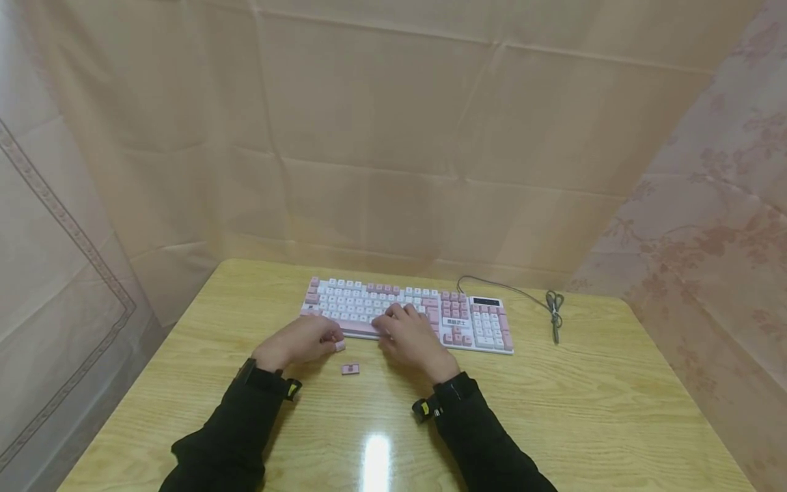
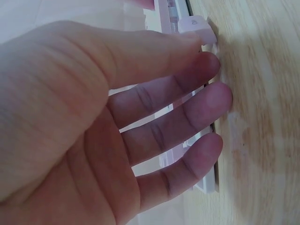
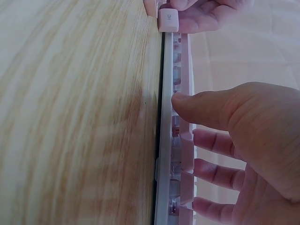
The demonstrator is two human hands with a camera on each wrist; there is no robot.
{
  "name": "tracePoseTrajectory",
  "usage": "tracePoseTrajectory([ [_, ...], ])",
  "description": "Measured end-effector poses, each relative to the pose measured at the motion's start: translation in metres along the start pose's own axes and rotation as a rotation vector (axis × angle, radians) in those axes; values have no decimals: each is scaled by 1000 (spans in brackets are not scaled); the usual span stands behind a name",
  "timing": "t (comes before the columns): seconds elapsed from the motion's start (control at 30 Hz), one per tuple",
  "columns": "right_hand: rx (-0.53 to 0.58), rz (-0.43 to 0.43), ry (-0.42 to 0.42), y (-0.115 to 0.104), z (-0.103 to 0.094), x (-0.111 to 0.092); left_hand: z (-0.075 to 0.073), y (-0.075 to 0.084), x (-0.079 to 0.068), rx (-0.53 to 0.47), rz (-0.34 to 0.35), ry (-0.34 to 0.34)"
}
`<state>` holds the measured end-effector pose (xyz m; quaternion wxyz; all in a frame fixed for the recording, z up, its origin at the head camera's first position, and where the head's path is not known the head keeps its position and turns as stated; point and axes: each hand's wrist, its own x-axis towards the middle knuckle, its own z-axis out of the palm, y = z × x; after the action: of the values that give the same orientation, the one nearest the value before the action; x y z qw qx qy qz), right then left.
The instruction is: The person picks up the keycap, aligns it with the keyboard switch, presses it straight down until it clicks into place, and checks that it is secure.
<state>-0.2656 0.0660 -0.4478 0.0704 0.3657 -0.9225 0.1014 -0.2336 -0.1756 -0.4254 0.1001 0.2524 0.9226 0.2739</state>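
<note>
A pink-and-white keyboard lies flat on the wooden table. Between thumb and index finger, my left hand pinches a small pink keycap just off the keyboard's front edge; a dark printed mark shows on it. The other left fingers are loosely bent beside the keyboard in the left wrist view. My right hand rests over the keyboard's lower middle, fingers spread, with its thumb at the front edge near the long pink space bar. Another pink keycap lies on the table between the two forearms.
From the keyboard's back a grey cable runs right to a tied bundle. A beige cloth hangs behind the table. Dark sleeves and wrist straps cover both forearms.
</note>
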Motion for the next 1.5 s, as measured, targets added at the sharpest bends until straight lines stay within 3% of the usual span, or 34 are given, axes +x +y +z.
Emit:
tracePoseTrajectory([
  [0.13, 1, 6, -12, 0, 0, 0, 1, -3, 1, 21, 36, 13],
  [0.43, 13, -2, 3, 0, 0, 0, 1, -2, 4, 37, -32, 17],
  [0.57, 6, 2, 5, 1, 0, 0, -1, 1, 4, 37, -13, 29],
  [0.73, 12, 4, 4, 1, 0, 0, -2, 4, 3, 39, 29, -28],
  [0.93, 21, -3, 14, 0, -1, 0, -1, 7, 2, 25, -14, -100],
  [1.27, 13, 4, 9, 0, -1, 1, 1, 6, 1, 13, -52, -103],
  [1.5, 12, 5, 11, 0, -2, 0, 3, 6, 3, 24, -41, -97],
])
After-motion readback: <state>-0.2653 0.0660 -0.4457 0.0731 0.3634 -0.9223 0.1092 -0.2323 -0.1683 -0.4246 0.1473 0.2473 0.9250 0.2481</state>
